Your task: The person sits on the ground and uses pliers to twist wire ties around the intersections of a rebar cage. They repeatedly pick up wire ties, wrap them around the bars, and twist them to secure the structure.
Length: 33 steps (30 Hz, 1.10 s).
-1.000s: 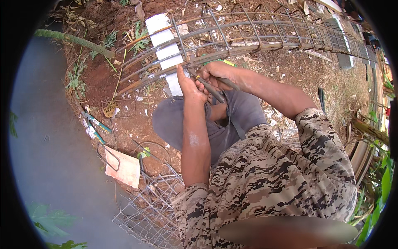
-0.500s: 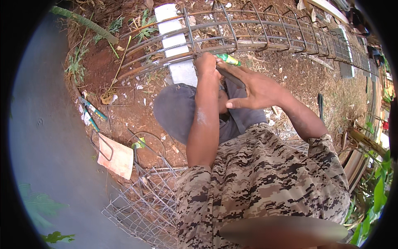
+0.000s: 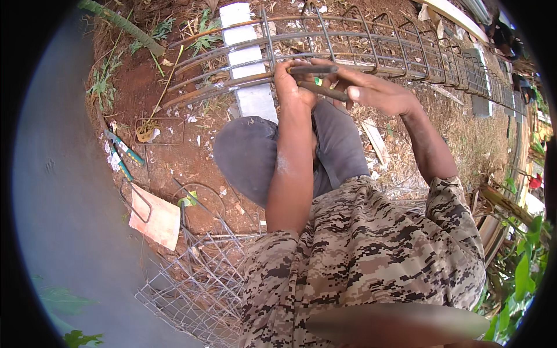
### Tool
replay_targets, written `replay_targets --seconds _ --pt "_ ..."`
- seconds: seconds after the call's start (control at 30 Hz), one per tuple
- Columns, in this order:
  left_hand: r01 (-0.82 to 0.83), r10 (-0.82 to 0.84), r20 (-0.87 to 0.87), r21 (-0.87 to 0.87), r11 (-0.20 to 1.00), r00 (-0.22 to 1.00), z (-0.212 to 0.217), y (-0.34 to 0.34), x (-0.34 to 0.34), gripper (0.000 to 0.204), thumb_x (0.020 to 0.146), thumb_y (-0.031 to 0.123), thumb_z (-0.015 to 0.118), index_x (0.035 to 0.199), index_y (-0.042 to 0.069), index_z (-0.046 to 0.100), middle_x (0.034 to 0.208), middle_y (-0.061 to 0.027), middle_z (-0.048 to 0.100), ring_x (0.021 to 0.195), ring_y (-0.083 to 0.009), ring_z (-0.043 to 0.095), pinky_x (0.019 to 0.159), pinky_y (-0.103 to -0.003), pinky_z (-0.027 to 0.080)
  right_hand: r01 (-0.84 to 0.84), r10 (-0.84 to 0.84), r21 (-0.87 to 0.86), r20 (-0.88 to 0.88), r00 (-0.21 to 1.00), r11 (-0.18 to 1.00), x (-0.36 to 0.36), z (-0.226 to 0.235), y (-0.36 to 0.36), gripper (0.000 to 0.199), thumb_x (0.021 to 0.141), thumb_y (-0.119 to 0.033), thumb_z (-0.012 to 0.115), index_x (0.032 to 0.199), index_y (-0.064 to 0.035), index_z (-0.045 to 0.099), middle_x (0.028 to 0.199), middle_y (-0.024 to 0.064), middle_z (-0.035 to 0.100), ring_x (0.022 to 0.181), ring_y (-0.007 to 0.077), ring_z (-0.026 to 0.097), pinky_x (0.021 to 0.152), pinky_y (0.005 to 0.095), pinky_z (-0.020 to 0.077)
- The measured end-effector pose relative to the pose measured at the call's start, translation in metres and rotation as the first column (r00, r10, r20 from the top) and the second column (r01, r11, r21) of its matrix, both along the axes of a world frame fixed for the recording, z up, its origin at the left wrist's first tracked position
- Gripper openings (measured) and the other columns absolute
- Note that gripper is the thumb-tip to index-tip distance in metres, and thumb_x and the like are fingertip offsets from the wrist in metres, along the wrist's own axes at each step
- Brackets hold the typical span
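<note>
Fingers of the left hand (image 3: 295, 87) are curled in at the near edge of the cage (image 3: 377, 51); what is gripped inside them cannot be told, as the head of the tool (image 3: 316, 69) is hidden there. Fingers of the right hand (image 3: 380, 95) are about half open, laid beyond the two handles, with the thumb set apart near the end of the lower one; whether any firm hold is had there cannot be seen.

The tool is found between both sets of fingers, its dark handles slightly splayed and pointed from the left fingers toward the right. It is judged to be metal: stiff, not fragile, and fairly heavy for its length. Some slip may be expected if the handles are dusty or worn smooth. It is best held near the handle ends, where most leverage should be given, with the fingers wrapped over one and the palm set on the other.

The cage, just beyond the fingers, seems rigid and too heavy to be shifted lightly. A white block (image 3: 256, 103) is seen left of the left fingers, passing beneath the bars.
</note>
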<state>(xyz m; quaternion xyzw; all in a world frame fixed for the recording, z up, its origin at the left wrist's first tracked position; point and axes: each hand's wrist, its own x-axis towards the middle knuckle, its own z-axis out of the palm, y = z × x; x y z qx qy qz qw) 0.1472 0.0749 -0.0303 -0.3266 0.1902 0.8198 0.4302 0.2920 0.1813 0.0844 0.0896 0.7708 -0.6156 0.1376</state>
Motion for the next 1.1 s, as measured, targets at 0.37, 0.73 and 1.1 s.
replay_targets --seconds 0.37,0.73,1.1 --pt "0.227 -0.264 -0.149 -0.227 0.947 0.953 0.017 0.013 -0.025 0.030 0.101 0.034 0.049 0.105 0.006 0.059 0.103 -0.0083 0.063 0.087 -0.0207 0.066 0.074 -0.039 0.059 0.305 -0.298 -0.129 -0.736 0.608 0.943 -0.080 -0.061 -0.045 0.093 0.084 -0.036 0.070 0.156 -0.0083 0.018 0.151 0.0243 0.036 0.138 0.0318 0.043 0.109 0.0416 0.0422" --pt "-0.140 -0.210 -0.432 -0.648 0.748 0.877 0.071 -0.060 0.001 0.047 0.102 0.025 0.034 0.135 -0.006 0.043 0.130 -0.0220 0.055 0.117 -0.0297 0.059 0.102 -0.046 0.041 0.803 -0.616 -0.046 -0.667 0.418 0.595 -0.198 -0.035 -0.036 0.019 0.087 -0.016 0.057 0.100 -0.0021 0.053 0.088 0.0232 0.057 0.082 0.0409 0.057 0.073 0.0485 0.0446" --pt "-0.201 -0.770 -0.512 -0.767 0.609 -0.381 0.020 -0.015 -0.059 0.039 0.086 0.012 0.066 0.120 -0.004 0.056 0.106 -0.0156 0.068 0.102 -0.0259 0.066 0.085 -0.036 0.050 0.802 -0.664 -0.093 -0.621 0.417 0.591 -0.210 -0.034 -0.039 0.026 0.090 -0.020 0.057 0.107 -0.0013 0.053 0.091 0.0278 0.062 0.089 0.0467 0.061 0.076 0.0502 0.0471"
